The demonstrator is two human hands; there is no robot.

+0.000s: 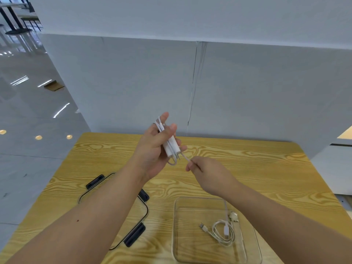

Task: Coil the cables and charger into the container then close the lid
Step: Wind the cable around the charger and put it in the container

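- Left hand [152,149] is closed around the charger [171,147] (rigid, light).
- Right hand [207,172] pinches the soft, springy cable [185,158] near its end; keep it tensioned.

- Desk [247,168]: yellow wood-grain top, smooth, matt.
- Container [178,225]: clear, glossy plastic or glass; can't tell which.
- Lid [145,208]: transparent panel, dark matt clips, likely plastic.
- Charger [171,148]: white smooth plastic, metal prongs.
- Coiled cable [222,233] in container: white, smooth sheath.
- Floor [28,111]: glossy, reflective tile.
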